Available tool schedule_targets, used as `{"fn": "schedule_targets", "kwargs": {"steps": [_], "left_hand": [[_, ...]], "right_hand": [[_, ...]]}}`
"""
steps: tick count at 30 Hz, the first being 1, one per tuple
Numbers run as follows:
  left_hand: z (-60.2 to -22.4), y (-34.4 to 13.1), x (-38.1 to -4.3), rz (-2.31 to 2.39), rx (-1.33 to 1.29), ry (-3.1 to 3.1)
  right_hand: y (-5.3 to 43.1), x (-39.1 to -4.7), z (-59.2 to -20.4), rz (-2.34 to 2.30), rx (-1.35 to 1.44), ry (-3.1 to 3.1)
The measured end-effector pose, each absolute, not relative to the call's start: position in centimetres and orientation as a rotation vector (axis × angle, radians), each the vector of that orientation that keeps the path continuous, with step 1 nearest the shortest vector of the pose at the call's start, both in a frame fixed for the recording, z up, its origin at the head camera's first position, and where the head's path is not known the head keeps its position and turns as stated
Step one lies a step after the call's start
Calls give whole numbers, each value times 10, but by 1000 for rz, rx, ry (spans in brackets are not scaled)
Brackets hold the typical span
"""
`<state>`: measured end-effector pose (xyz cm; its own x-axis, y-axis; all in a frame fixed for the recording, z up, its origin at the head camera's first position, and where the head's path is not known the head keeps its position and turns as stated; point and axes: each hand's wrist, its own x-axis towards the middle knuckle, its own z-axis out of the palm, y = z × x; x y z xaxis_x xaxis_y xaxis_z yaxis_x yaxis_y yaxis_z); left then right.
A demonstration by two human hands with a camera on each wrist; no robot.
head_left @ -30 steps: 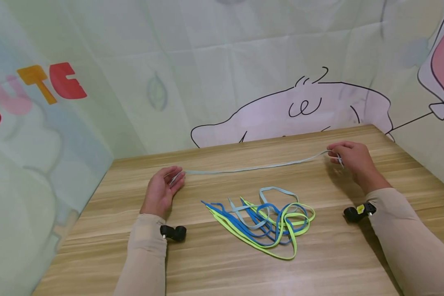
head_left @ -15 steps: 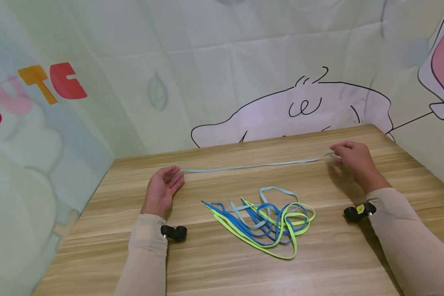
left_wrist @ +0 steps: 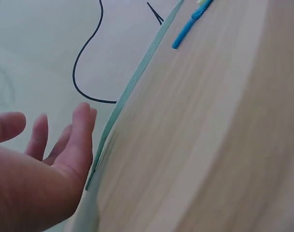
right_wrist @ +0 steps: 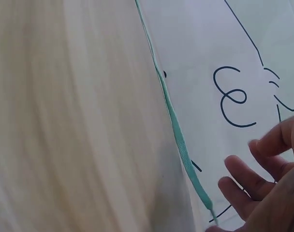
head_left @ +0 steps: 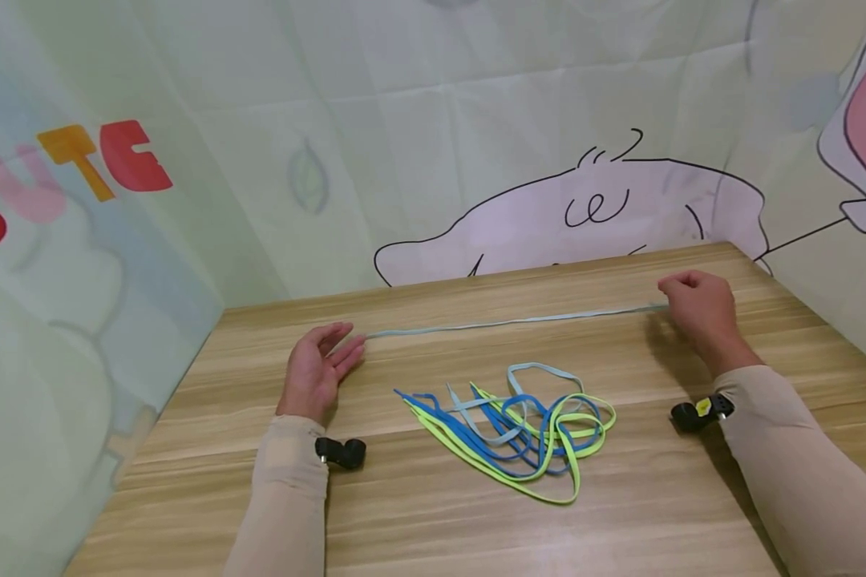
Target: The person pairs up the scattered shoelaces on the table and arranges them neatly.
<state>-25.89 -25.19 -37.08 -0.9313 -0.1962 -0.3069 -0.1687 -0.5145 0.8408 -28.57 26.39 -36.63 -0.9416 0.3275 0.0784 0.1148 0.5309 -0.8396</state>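
A light blue shoelace [head_left: 520, 320] stretches in a nearly straight line across the back part of the table, between my two hands. My left hand [head_left: 313, 373] is beside its left end with the fingers apart; in the left wrist view the lace [left_wrist: 137, 75] runs past the fingertips, outside the grasp. Near the right end, my right hand [head_left: 703, 308] hovers with loosely bent fingers. From the right wrist, the lace's tip [right_wrist: 213, 215] shows close to the lower fingers [right_wrist: 236, 195], which hold nothing visible.
In front of the stretched lace lies a tangled pile of blue, yellow-green and light blue shoelaces [head_left: 508, 437]. The wooden table [head_left: 418, 529] meets a printed cloth backdrop [head_left: 476, 136] at its back and left.
Both hands have let go of the light blue shoelace, which has come down onto the table and lies straighter. My right hand has shifted slightly right.
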Motion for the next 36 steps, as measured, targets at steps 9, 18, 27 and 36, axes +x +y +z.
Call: {"fn": "schedule_targets", "kwargs": {"steps": [9, 18, 27, 36], "left_hand": [[-370, -246, -260, -2641, 616, -1628], [-370, -232, -260, -2652, 563, -1688], [-370, -216, -260, -2640, 471, -1788], [-370, -209, -259, -2620, 433, -1844]], "right_hand": [[258, -283, -364, 1410, -319, -2498], [232, -280, -358, 1599, -56, -2462], [201, -275, -354, 1590, 152, -2651], [182, -268, -352, 1433, 423, -2796]]}}
